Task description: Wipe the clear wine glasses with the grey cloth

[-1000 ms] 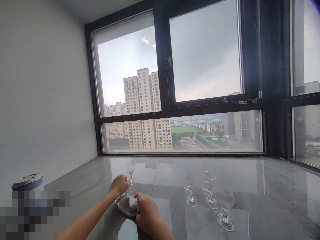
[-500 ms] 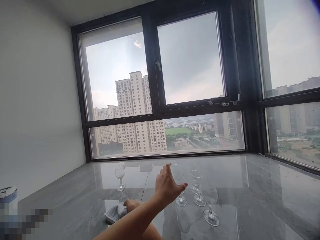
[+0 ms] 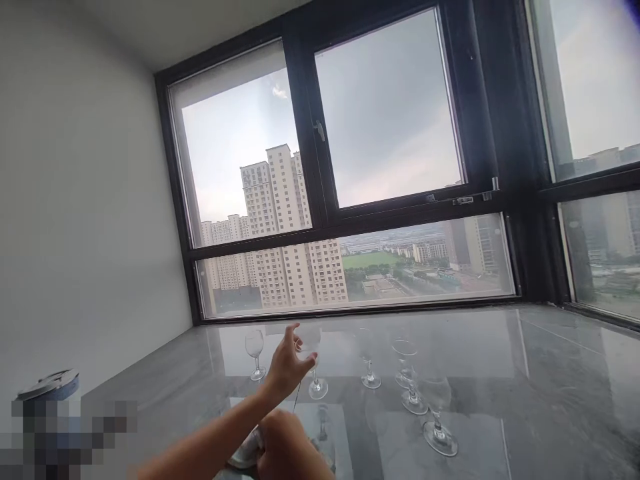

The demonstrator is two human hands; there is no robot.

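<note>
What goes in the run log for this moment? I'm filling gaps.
left hand: open, at wine glass | right hand: on cloth | counter: four more glasses

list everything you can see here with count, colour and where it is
stemmed glasses: six, clear, upright on the counter; one far left, one by the left hand's fingers, four to the right
cloth: one, grey-white, on the counter under the right hand
counter: one, glossy grey marble, along the windows
windows: several panes, black frames, behind the counter, city towers outside
lidded container: one, grey lid, far left
wall: white, left
left hand: raised, fingers spread, at a glass bowl; contact unclear
right hand: bottom centre, resting on the cloth
</note>
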